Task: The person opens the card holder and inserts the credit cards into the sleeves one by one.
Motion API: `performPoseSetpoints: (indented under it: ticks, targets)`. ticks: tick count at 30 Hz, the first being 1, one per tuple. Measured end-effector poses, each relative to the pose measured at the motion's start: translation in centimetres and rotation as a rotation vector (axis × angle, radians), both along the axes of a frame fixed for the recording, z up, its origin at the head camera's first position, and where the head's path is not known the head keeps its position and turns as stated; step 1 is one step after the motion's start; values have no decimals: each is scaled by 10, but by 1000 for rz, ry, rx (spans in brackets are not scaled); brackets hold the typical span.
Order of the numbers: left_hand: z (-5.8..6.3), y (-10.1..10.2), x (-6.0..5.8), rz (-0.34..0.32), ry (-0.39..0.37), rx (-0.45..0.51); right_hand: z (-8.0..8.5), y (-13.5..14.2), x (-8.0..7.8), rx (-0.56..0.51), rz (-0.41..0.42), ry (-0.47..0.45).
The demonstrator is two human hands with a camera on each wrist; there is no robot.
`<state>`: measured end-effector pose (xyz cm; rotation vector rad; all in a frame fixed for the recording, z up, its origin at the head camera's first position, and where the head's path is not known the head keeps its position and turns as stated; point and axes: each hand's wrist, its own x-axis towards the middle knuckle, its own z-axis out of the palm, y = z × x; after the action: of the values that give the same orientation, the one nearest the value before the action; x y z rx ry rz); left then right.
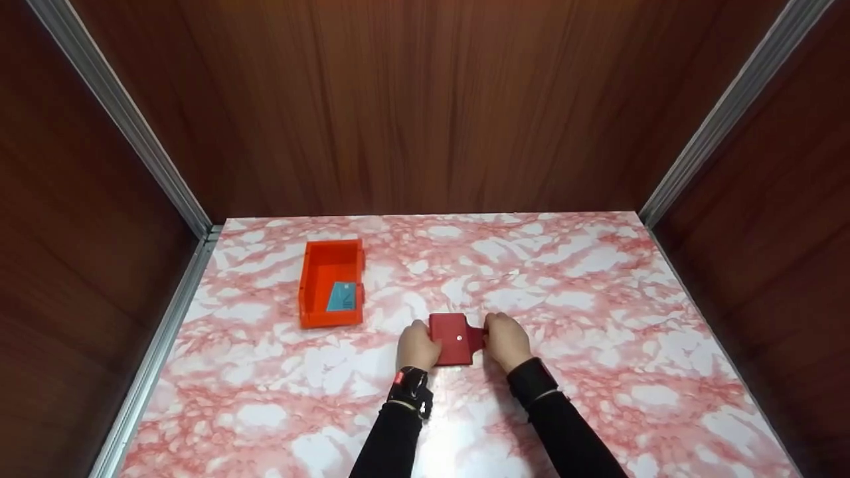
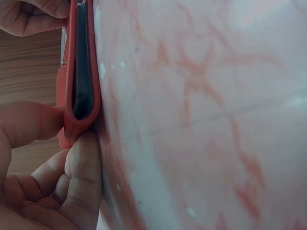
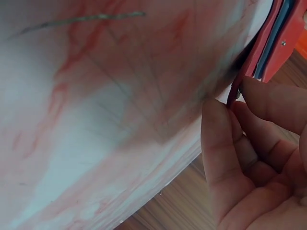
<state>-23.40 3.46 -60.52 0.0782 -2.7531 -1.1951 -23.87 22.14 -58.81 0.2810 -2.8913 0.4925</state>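
Note:
A red card wallet [image 1: 449,335] with a snap stud on its front lies on the table, its closing tab sticking out to the right. My left hand [image 1: 418,345] pinches the wallet's folded left edge between thumb and fingers. In the left wrist view, dark inner sleeves show inside the fold of the wallet [image 2: 71,105], close to the tabletop. My right hand [image 1: 507,341] pinches the end of the tab. The right wrist view shows the thumb of the right hand [image 3: 259,163] against the tab's metal snap.
An orange bin [image 1: 331,317] stands to the left, further back, with a teal card [image 1: 342,297] lying inside it. The pink-and-white marbled table [image 1: 597,345] is bordered by brown wood-grain panels [image 1: 425,106] at the back and both sides.

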Motion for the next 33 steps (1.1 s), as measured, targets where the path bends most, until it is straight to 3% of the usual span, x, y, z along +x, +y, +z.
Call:
performPoseSetpoints:
  ticks: [19, 28, 33]
  targets:
    - [7, 3, 2, 5, 40, -61, -3, -1, -2, 22, -5, 6]
    - [23, 18, 0, -20, 126, -147, -4, -1, -2, 30, -18, -25]
    - [35, 29, -3, -75, 181, -238, -5, -2, -1, 32, -18, 6]
